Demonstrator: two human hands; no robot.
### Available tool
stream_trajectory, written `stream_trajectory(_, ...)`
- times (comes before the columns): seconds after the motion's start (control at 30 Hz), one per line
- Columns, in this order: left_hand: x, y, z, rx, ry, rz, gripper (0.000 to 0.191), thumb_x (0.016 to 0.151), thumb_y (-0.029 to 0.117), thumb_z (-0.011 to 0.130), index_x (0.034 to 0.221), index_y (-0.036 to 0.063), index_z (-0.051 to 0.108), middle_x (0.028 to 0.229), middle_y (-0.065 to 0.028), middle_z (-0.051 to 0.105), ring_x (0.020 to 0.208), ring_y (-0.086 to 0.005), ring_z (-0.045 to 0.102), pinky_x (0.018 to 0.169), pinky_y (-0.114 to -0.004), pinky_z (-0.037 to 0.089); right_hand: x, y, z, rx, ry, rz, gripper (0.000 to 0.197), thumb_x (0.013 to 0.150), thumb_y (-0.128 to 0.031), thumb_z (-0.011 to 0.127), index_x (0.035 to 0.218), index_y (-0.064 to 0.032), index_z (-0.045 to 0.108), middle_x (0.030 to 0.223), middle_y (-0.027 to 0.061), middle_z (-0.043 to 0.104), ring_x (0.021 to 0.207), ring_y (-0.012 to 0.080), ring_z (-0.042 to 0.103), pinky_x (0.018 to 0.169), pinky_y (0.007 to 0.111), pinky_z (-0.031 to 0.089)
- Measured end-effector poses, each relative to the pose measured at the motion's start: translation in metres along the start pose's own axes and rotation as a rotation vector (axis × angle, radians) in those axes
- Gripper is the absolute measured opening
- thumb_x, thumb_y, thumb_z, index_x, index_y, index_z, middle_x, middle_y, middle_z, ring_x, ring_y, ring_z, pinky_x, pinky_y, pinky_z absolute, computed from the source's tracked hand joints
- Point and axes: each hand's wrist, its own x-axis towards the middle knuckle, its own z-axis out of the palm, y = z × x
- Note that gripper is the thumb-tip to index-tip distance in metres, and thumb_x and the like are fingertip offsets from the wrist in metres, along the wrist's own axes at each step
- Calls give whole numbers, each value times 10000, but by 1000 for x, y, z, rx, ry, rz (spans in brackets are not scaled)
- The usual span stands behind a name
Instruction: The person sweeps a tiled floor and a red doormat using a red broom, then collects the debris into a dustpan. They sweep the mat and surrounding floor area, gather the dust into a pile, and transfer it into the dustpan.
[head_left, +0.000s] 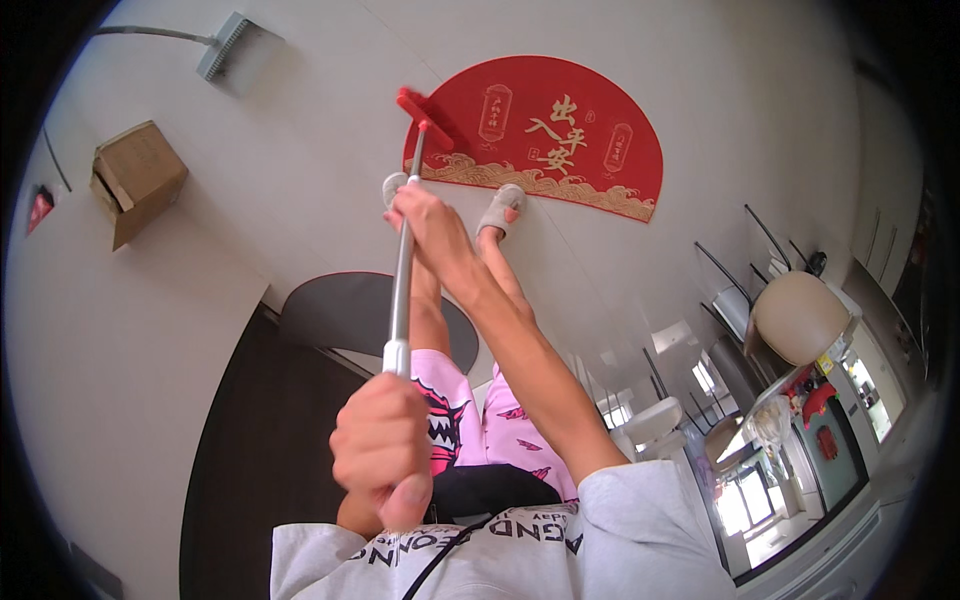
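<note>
My left hand is closed around the lower end of a metal broom handle, near my chest. Farther up the same pole, my right hand grips it just below a white collar. The red broom head rests over the left edge of a red half-round floor mat with gold characters and a wave pattern. Its bristles look blurred on the mat's side. My slippered feet stand at the mat's straight edge, the left slipper partly behind my right hand and the right slipper in plain view.
A grey long-handled dustpan lies at the upper left, above an open cardboard box. A dark half-round mat lies behind my legs, by a dark floor area. Chairs, one with a beige seat, stand at the right.
</note>
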Motion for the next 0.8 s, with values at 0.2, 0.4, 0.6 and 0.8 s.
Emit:
stream_trajectory(0.2, 0, 22, 21, -161, -147, 118, 269, 787, 186, 586, 560, 60, 512, 561, -30, 504, 488, -213, 506, 579, -351, 499, -44, -14, -42, -71, 65, 38, 119, 931, -101, 703, 915, 13, 671, 1161, 223, 681, 991, 404, 684, 827, 472, 555)
stream_trajectory(0.4, -11, -19, 32, -201, 77, -68, 344, 818, 169, 561, 528, 59, 410, 509, -42, 436, 449, -215, 421, 550, -369, 419, -47, 33, -54, -155, 217, 173, 142, 932, -79, 659, 857, 40, 642, 1121, 242, 679, 966, 413, 681, 793, 469, 536)
stream_trajectory(0.6, -16, -3, 13, 11, 49, 5, 429, 877, 223, 587, 516, 72, 411, 479, -17, 430, 412, -177, 409, 501, -334, 350, -32, 6, 43, 100, 143, 57, 165, 942, -115, 662, 885, 36, 627, 1069, 213, 665, 984, 447, 651, 818, 511, 540)
stream_trajectory(0.8, 10, 8, 26, -144, -291, 137, 348, 849, 201, 593, 540, 66, 503, 512, -15, 482, 428, -175, 471, 492, -316, 427, -49, -12, -31, 80, 80, 98, 160, 942, -137, 684, 888, 10, 650, 1074, 190, 654, 961, 441, 654, 793, 500, 545)
